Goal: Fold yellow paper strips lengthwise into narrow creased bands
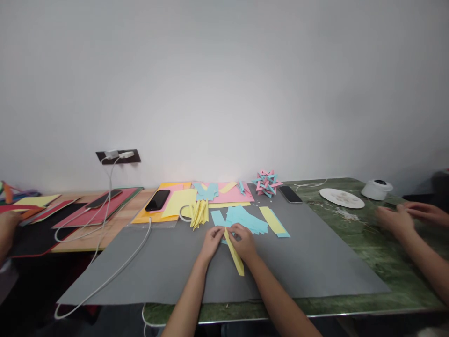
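Observation:
My left hand (213,242) and my right hand (243,241) meet over the grey sheet (168,267), both pinching the upper end of a folded yellow paper strip (234,255). The strip's lower end points toward me. Just beyond my hands lie fanned light-blue paper pieces (245,220), and a pile of folded yellow pieces (199,214) is to their left. A yellow strip on a blue one (273,222) rests to the right. Farther back stands a pink and blue folded-paper star model (267,182).
Phones (157,200) (290,194) lie left and right at the back. A white cable (129,262) crosses the sheet's left side. At right are a white plate (342,198), a white pot (376,189) and another person's hands (398,220); another hand (7,229) is far left.

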A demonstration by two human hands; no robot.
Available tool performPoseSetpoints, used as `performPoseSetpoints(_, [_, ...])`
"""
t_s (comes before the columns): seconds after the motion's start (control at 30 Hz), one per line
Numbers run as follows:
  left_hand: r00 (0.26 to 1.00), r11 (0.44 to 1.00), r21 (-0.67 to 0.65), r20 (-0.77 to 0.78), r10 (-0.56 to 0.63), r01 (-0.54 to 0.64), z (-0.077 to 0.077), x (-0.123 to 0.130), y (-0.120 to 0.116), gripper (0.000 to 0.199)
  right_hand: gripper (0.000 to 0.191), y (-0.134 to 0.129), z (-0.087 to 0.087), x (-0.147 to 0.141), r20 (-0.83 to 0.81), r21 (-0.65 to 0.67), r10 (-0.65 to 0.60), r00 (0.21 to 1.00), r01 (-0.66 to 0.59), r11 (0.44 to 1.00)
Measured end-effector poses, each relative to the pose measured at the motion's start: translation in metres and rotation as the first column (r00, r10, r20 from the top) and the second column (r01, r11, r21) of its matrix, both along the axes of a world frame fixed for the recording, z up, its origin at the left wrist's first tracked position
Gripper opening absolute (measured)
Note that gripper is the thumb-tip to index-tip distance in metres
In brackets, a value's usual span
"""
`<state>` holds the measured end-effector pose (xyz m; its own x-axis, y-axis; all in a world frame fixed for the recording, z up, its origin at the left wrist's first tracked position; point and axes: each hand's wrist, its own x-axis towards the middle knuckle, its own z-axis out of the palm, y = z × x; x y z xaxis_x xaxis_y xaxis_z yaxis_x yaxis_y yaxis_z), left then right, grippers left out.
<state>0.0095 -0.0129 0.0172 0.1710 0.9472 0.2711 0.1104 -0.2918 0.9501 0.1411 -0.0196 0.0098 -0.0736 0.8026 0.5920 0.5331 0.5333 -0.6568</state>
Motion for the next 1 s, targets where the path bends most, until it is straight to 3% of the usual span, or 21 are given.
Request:
performPoseSetpoints(0.17, [0.999,0.999,-0.001,-0.016,0.038,-0.038,-0.002,0.000,0.001,0.027,0.020,0.000,-0.001,-0.001,-0.011,-0.016,0.018,1.000,-0.018,1.000])
performPoseSetpoints(0.43, [0.999,0.998,-0.042,-0.009,0.044,-0.044,-0.003,0.003,0.001,0.031,0.022,0.017,-0.012,0.005,-0.411,-0.185,0.061,0.910,-0.148,0.971])
performPoseSetpoints(0.6, [0.999,0.999,-0.033,-0.032,0.010,-0.012,-0.008,0.001,0.003,0.033,0.019,0.022,-0.017,0.008,-0.408,-0.230,0.095,0.908,-0.203,0.952])
performPoseSetpoints(1.0, [0.998,0.999,-0.013,-0.046,-0.040,0.040,-0.007,0.001,0.002,0.032,0.013,0.022,-0.019,0.008,-0.402,-0.204,0.096,0.910,-0.191,0.960])
